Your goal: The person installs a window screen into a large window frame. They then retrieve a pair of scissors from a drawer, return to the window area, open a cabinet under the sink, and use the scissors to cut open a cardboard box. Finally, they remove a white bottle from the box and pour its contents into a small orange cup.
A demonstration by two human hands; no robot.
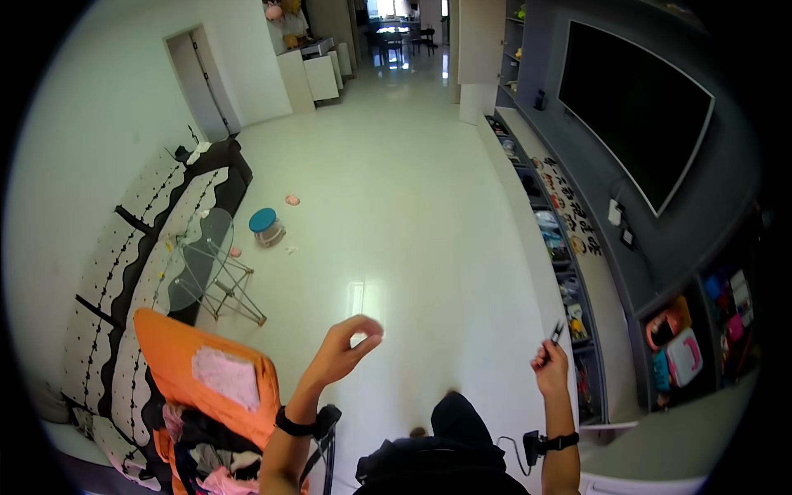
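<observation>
Left hand (345, 346) raised, fingers pinched; right hand (550, 361) fisted, raised.

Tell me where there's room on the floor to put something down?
The shiny white tiled floor is bare between the black-and-white patterned sofa and the long grey wall shelf unit, all the way to the far hallway. It is crowded by the round glass side table, the blue-lidded container and the orange fabric pile.

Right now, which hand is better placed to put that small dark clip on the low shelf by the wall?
Right. The right hand already pinches the small dark clip and is raised beside the low shelf; the left hand is empty, farther off.
</observation>
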